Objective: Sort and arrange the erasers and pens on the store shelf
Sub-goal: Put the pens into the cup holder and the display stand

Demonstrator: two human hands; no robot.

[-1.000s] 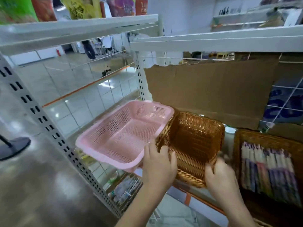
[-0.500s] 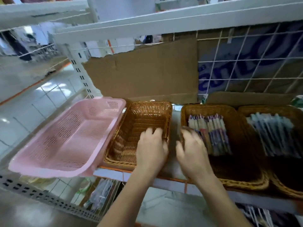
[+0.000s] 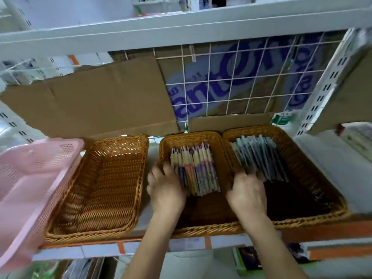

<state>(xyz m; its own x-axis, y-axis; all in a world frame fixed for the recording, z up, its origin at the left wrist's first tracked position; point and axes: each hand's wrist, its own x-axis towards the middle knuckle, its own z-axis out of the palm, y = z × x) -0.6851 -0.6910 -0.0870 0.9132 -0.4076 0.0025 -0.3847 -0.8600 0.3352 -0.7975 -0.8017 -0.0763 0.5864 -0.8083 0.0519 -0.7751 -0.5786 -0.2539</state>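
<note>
The fingers (image 3: 159, 171) of my left hand (image 3: 166, 192) lie fairly straight and apart against the left flank of the colourful pens (image 3: 198, 170). These lie side by side in the middle wicker basket (image 3: 189, 137), long axes running from me toward the shelf's back. My right hand (image 3: 246, 195) is at the wall shared with the right wicker basket (image 3: 316, 170), fingers too blurred to tell their state, near the grey-blue pens (image 3: 259, 158) pointing likewise; a left wicker basket (image 3: 112, 178) and pink plastic basket (image 3: 30, 188) sit further left on the shelf (image 3: 100, 249).
</note>
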